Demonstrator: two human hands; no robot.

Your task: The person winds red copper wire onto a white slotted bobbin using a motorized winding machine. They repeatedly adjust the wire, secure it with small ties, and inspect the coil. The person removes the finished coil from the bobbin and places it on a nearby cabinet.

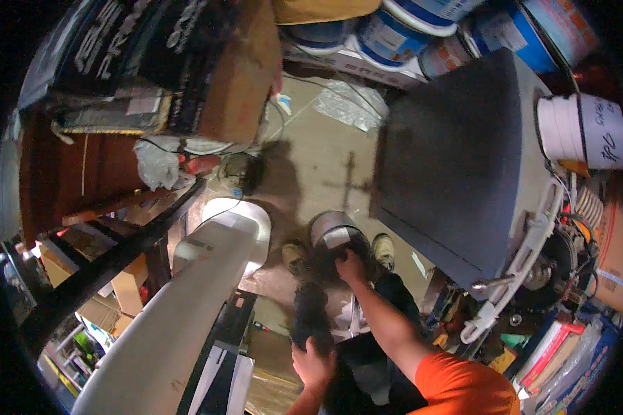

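A round grey bucket-like container [333, 230] with a pale label stands on the floor between my shoes. My right hand [351, 268] reaches down to its dark near side, with the fingers curled in. Shadow hides what they grip, if anything. Further back, my left hand [315, 361] rests against my dark-trousered left leg [311, 308], thumb upward. Most of its fingers are lost against the dark cloth. A long white column [201, 290] with a rounded base leans close by on the left.
To the right stands a large dark-grey box-shaped unit [457, 159]. Blue paint buckets [387, 41] are stacked at the back. Stacked cartons [239, 76] rise at the far left above a black metal frame [111, 263]. Clear plastic wrap [349, 104] lies on the floor.
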